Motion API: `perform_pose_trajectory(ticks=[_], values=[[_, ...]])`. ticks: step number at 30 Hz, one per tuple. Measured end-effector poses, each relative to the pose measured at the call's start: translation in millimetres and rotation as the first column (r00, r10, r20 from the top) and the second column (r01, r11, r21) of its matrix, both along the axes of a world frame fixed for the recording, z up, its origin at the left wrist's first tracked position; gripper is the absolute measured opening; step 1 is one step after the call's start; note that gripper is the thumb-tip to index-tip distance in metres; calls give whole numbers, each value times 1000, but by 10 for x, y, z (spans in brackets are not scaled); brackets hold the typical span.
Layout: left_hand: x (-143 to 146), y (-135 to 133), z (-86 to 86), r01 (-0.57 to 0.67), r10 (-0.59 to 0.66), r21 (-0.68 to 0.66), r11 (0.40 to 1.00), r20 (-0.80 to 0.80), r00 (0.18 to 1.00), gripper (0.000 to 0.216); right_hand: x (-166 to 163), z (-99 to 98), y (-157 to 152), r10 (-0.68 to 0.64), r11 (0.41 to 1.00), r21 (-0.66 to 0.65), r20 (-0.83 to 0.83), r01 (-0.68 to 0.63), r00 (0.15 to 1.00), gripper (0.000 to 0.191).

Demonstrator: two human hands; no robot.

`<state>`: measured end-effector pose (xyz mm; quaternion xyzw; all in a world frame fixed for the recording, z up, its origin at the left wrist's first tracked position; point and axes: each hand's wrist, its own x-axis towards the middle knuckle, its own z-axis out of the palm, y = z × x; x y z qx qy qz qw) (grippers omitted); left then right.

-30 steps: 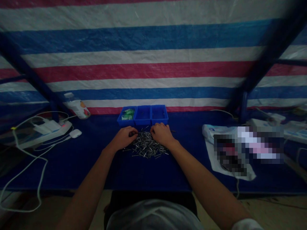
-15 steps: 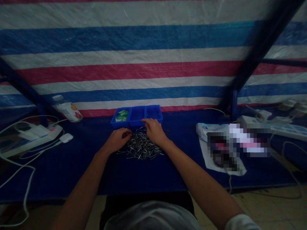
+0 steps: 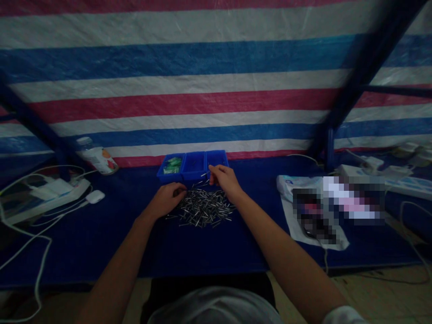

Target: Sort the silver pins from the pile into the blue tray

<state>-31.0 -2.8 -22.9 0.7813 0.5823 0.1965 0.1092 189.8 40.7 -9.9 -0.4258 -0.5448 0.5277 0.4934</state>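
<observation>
Two hands, both yours, flank a pile of slender metal pins (image 3: 207, 210) at the centre of the frame, on the blue surface (image 3: 202, 254). Your right hand (image 3: 227, 181) has its fingers pinched on one pin (image 3: 204, 174) before three blue bins (image 3: 193, 177). Your left hand (image 3: 167, 199) curls at the pile's left edge; whether its fingers grip anything cannot be told.

The right hand (image 3: 227, 181) has a thin metal pin (image 3: 204, 174) in its grip, above the far edge of a pile of pins (image 3: 204, 209) on the blue table (image 3: 202, 254); the left hand (image 3: 168, 198) lies curled at the pile's left edge. Beyond stand three blue trays (image 3: 195, 163) side by side, the leftmost holding green packets (image 3: 173, 164), before a striped sheet (image 3: 216, 101)
</observation>
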Motion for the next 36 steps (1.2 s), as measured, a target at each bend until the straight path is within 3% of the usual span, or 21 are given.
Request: perform_pose_trajectory(ticks=[7,10,12,15,17,20,24,31,34,36], values=[[4,-10,-4,-7,7,-3,1000,30,1000,26,77,-46,73,-187,982,10,108,187,976,28],[5,-9,-4,-2,2,1,1000,26,1000,26,90,-60,64,-278,958,150,286,244,917,27],[14,-12,-1,-3,3,26,1000,33,999,28,92,-78,37,-284,945,278,440,172,852,21],[45,-21,-4,18,-23,75,997,74,997,35,73,-126,-13,-196,914,392,652,-104,732,27],[76,-29,-19,47,-54,84,995,81,995,41,47,-165,-43,-147,869,404,761,-285,632,32],[135,-37,-53,60,-62,54,997,36,997,49,7,-209,-73,-138,830,374,857,-414,497,36],[216,-53,-77,53,-55,-37,998,-39,998,54,-14,-224,-92,-156,814,352,899,-462,410,39],[214,-72,-40,109,-112,-62,992,-50,992,50,2,-165,-109,-130,801,353,891,-484,434,39],[185,-69,-26,159,-159,-42,986,-4,987,46,29,-104,-141,-187,829,373,887,-417,422,37],[182,-72,-22,178,-178,-22,984,21,984,45,60,-74,-172,-278,852,406,886,-331,371,34]])
